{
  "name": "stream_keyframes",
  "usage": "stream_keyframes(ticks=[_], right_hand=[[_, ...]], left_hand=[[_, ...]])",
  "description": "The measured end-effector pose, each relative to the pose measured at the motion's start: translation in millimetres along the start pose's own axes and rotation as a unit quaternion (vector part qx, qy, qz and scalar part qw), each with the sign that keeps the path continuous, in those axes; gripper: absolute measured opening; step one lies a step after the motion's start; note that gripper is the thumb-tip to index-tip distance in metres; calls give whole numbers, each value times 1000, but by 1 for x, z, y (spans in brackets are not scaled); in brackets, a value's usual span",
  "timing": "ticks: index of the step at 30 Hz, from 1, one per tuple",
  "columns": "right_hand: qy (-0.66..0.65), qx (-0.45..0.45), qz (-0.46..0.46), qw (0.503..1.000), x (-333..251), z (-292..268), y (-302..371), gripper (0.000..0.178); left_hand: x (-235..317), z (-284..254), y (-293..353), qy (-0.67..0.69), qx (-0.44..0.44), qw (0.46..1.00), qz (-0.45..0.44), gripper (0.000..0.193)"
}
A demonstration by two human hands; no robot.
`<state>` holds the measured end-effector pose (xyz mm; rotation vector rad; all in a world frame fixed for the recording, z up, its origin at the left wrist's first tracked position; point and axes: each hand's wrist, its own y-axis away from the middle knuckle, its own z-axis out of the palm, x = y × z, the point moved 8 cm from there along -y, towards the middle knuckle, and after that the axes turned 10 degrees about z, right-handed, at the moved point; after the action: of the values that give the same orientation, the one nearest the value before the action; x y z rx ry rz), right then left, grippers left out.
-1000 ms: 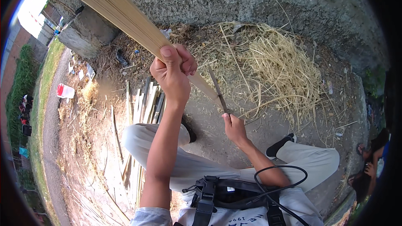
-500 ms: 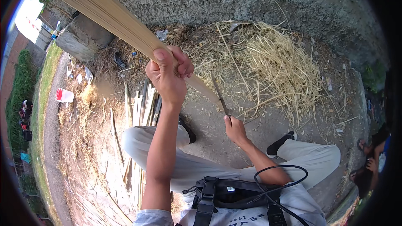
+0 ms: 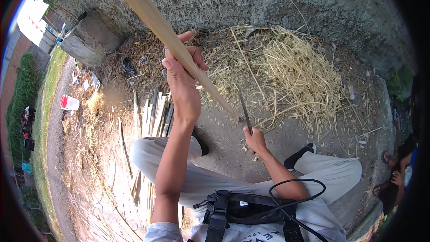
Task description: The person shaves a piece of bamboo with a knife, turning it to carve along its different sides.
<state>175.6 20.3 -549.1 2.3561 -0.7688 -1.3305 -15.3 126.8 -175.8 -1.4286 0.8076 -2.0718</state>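
Observation:
A long pale bamboo slat slants from the top left down toward the middle of the view. My left hand holds it partway along, thumb on the near side and the index finger stretched out past it. The slat's narrow side faces up, and its lower end sits just left of the blade. In my right hand is a knife, its thin dark blade pointing up and slightly left. A small gap shows between blade and slat. My right fingers are closed around the handle.
A heap of pale fibre shavings lies ahead to the right, below a rough wall. Several split bamboo pieces lie by my left leg. A red-and-white container is farther left. Another person is at the right edge.
The slat has turned from its broad face to its narrow side, and its upper end has swung right. My left grip has loosened. The knife has shifted slightly right, away from the slat.

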Motion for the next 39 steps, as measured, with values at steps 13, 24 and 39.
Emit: stream_keyframes(ticks=[13, 24, 39], right_hand=[[-141, -39, -122, 982, -84, -40, 60, 40], [-27, -3, -26, 999, -12, 3, 31, 54], [-18, -15, -6, 1000, 4, 10, 11, 35]], left_hand=[[0, -23, -9, -32, 24, 999, 17, 45], [-12, -2, 3, -27, 25, 999, 19, 54], [-11, 2, 7, -39, 35, 998, 24, 56]])
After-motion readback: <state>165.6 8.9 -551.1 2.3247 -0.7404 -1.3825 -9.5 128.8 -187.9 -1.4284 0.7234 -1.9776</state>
